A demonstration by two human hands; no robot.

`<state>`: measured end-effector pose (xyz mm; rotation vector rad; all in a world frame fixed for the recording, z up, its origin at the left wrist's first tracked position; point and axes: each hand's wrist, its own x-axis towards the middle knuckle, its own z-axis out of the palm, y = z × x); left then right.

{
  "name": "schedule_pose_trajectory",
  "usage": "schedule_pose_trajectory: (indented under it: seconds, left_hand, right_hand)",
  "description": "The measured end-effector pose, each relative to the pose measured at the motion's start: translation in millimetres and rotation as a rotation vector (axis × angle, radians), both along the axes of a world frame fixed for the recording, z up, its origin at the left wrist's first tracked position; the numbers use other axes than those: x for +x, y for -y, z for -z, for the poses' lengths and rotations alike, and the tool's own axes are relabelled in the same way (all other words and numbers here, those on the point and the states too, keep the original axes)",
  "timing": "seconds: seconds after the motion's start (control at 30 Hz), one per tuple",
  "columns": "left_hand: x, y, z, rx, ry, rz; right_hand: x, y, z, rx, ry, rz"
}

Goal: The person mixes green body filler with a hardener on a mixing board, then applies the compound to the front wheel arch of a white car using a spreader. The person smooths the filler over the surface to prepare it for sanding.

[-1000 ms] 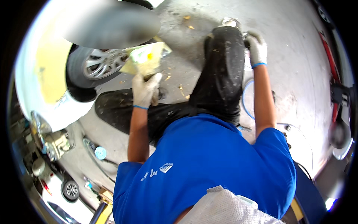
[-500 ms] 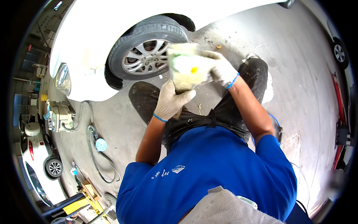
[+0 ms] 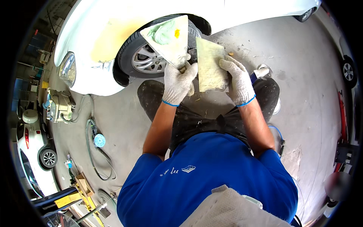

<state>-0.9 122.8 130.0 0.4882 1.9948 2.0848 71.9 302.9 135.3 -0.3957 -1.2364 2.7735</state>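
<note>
My gloved left hand (image 3: 179, 82) is closed on the lower corner of a pale putty board (image 3: 176, 48). Light green filler paste (image 3: 164, 33) lies smeared on that board, with a small yellow dab (image 3: 177, 34) beside it. In my gloved right hand (image 3: 239, 80) is a flat, rectangular putty spreader (image 3: 210, 66), stained yellowish, gripped at its right edge. The two flat pieces are side by side and apart, above my knees. Beyond them is a white car's front wheel (image 3: 145, 62). A yellowish sanded patch (image 3: 113, 36) marks the fender.
A sander with a blue pad (image 3: 99, 140) and its hose lie on the floor to the left, near a boxy machine (image 3: 60, 108). By my right knee stands a round tin (image 3: 264, 70). Another white car (image 3: 34, 160) is parked at far left.
The board and spreader, together half a second ago, are now apart. The board has tilted up to the left, showing its paste; the right hand has moved lower with the spreader.
</note>
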Motion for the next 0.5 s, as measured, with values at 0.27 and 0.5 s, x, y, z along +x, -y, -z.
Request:
schedule_pose_trajectory:
  seconds: [0.27,0.5]
  left_hand:
    - [-10,4,19,0.499,0.345,0.084]
    - [2,2,15,0.283,0.265,0.057]
  right_hand:
    - [1,-20,9,-0.01,0.071,0.106]
    - [0,-21,22,0.07,0.069,0.196]
